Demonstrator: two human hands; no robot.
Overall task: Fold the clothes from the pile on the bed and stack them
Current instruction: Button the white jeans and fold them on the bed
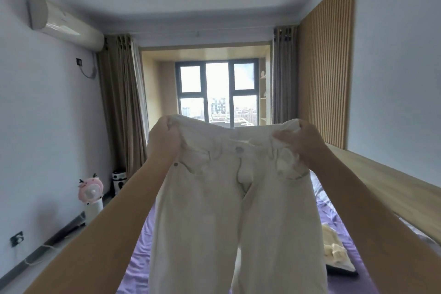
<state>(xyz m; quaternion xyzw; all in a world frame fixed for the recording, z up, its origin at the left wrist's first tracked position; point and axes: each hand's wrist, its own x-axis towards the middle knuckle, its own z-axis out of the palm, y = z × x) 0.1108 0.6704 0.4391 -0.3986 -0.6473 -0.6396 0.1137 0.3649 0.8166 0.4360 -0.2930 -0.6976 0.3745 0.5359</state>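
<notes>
A pair of white jeans (236, 210) hangs in the air in front of me, front side facing me, button and fly in the middle, both legs dropping out of the bottom of the view. My left hand (164, 141) grips the left end of the waistband. My right hand (303, 141) grips the right end, thumb pressed on the front of the fabric. The jeans hide most of the bed (138, 253), which has a purple sheet. A cream garment (334, 246) lies on the sheet at the right, partly on a dark item.
A long wooden ledge (381, 186) runs along the bed's right side under a slatted wall panel. On the floor at the left stand a pink fan on a white base (91, 194) and a small panda bin (118, 180). The window (218, 93) is straight ahead.
</notes>
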